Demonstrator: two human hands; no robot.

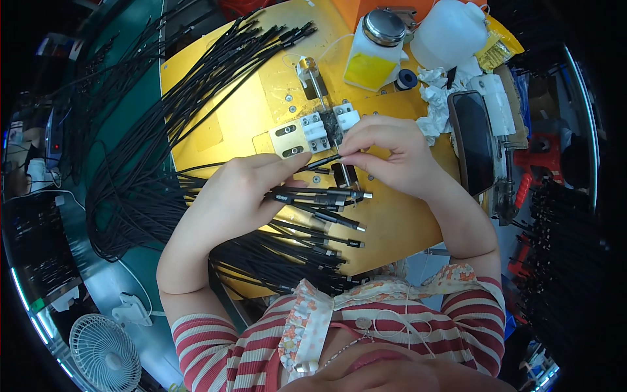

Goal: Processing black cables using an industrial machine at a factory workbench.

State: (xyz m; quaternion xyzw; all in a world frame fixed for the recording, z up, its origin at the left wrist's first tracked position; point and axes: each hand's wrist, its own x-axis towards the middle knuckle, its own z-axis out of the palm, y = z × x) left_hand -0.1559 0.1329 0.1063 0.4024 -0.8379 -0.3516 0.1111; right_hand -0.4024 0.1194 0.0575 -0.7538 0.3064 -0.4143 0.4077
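Black USB cables lie bunched over a gold-coloured work plate point(392, 222). My left hand point(238, 189) is closed around several of them, their plug ends point(326, 196) sticking out to its right. One black cable plug point(321, 163) lies between my hands, near the left fingertips. The thumb and forefinger of my right hand point(395, 153) pinch its far end. Just beyond the plug sits a small clamping fixture point(316, 132) with white blocks and a metal rod point(319, 88). The right fingertips are beside this fixture.
More black cables point(124, 215) spread across the green mat at left. At the back stand a metal-capped bottle point(373, 49) and a round white container point(450, 32). A dark phone point(471, 140) and crumpled tissue point(432, 108) are at right. A white fan point(104, 353) stands lower left.
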